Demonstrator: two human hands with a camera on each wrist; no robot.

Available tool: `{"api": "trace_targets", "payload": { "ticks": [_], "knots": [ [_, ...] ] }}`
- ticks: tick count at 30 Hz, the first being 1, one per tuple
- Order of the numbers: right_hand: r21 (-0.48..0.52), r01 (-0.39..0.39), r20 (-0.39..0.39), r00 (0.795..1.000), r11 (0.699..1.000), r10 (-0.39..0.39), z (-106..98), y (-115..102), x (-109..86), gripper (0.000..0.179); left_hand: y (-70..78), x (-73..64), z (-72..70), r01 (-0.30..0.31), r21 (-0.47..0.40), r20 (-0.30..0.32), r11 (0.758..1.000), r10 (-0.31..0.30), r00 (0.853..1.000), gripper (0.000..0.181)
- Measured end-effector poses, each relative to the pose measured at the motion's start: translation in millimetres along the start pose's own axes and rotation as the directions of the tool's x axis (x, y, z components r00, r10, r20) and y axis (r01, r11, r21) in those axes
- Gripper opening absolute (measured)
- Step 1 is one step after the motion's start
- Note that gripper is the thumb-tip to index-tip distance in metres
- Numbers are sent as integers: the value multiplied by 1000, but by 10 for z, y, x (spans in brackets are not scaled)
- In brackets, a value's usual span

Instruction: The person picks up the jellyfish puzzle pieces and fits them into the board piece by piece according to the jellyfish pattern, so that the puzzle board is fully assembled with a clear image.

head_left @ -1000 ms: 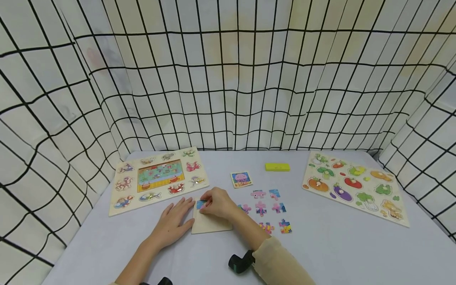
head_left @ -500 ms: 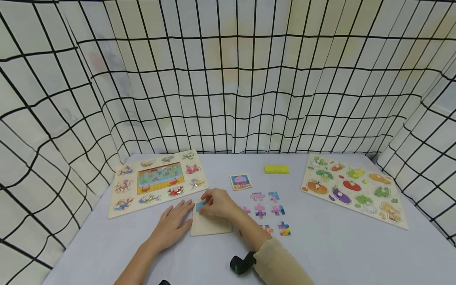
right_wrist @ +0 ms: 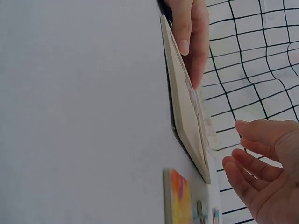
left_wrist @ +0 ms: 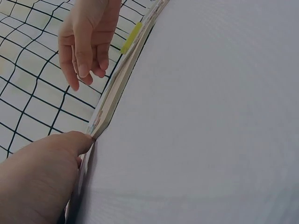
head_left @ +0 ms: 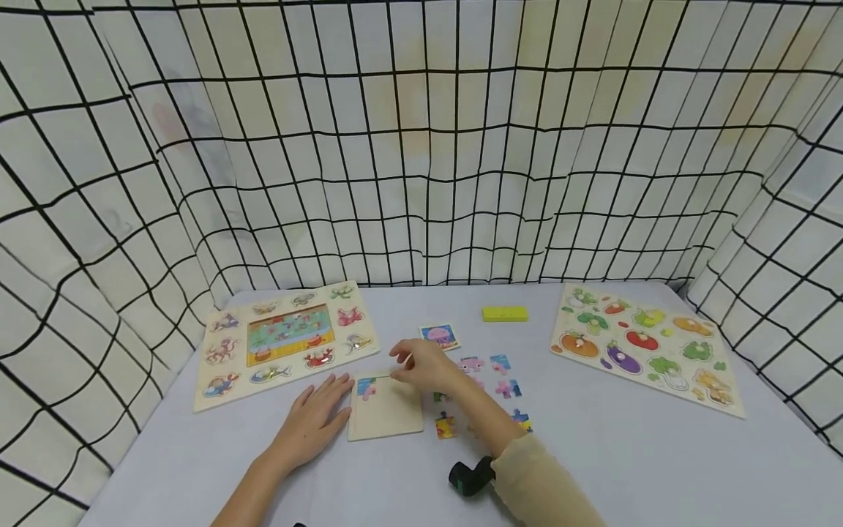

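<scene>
A square wooden puzzle board point(head_left: 388, 417) lies on the table, with one blue-and-pink jigsaw piece point(head_left: 366, 389) in its upper left corner. My left hand point(head_left: 312, 419) rests flat beside the board's left side; in the left wrist view its thumb point(left_wrist: 77, 141) touches the board edge. Above the upper right corner of the board is my right hand point(head_left: 424, 366), raised, its fingers loosely bent around nothing, as the right wrist view shows of the hand point(right_wrist: 268, 168). Several loose jigsaw pieces point(head_left: 508, 389) lie right of the board, some hidden under the right forearm.
A small jellyfish picture card point(head_left: 440, 335) lies just behind the right hand. Farther back is a yellow block point(head_left: 505, 314). A sea-animal puzzle board point(head_left: 227, 369) stands at left, a vegetable puzzle board point(head_left: 612, 350) at right. Black-lined white netting point(head_left: 461, 197) encloses the table.
My right hand has let go of the jigsaw piece in the board's corner and moved up and right, uncovering it. The left hand has stayed beside the board.
</scene>
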State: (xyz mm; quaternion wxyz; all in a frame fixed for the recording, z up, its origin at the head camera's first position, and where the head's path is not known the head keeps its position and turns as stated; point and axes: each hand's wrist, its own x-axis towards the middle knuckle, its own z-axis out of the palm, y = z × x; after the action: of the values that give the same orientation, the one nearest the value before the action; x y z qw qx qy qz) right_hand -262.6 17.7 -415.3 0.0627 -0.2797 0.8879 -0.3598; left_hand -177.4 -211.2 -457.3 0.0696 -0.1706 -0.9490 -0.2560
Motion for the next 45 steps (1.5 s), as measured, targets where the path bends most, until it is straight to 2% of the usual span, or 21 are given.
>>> {"api": "trace_targets", "payload": {
  "ticks": [3,9,14,20,26,32,37,45],
  "knots": [
    [-19,24,-11,1000,1000,-24,-106,28,-56,32,-5,-4,2,1,-2,1,1000,-1,1000,48],
    [-120,83,-38,995,989,-88,-273,123,-189,36,3,-31,-5,3,-8,-6,1000,-3,1000,47],
    [-202,40,-64,996,979,-54,-362,288,-248,40,9,-39,-7,10,-2,-3,1000,-10,1000,48],
    [-264,-10,-49,999,965,-3,-502,490,-302,42,2,-22,-4,12,-8,-4,1000,-12,1000,47],
    [-253,-82,-67,996,964,67,-620,698,-393,40,-7,-5,15,13,-14,3,1000,-13,1000,48],
    [-256,-83,-91,994,963,62,-681,885,-465,35,-1,1,17,11,-6,-4,1000,-11,1000,48],
    [-229,-88,-87,994,970,69,-690,958,-526,31,10,2,6,15,-8,-2,1000,-15,1000,49],
    [-261,-158,-128,983,952,128,-659,971,-564,30,16,-12,9,21,-17,6,1000,-20,1000,48]
  ]
}}
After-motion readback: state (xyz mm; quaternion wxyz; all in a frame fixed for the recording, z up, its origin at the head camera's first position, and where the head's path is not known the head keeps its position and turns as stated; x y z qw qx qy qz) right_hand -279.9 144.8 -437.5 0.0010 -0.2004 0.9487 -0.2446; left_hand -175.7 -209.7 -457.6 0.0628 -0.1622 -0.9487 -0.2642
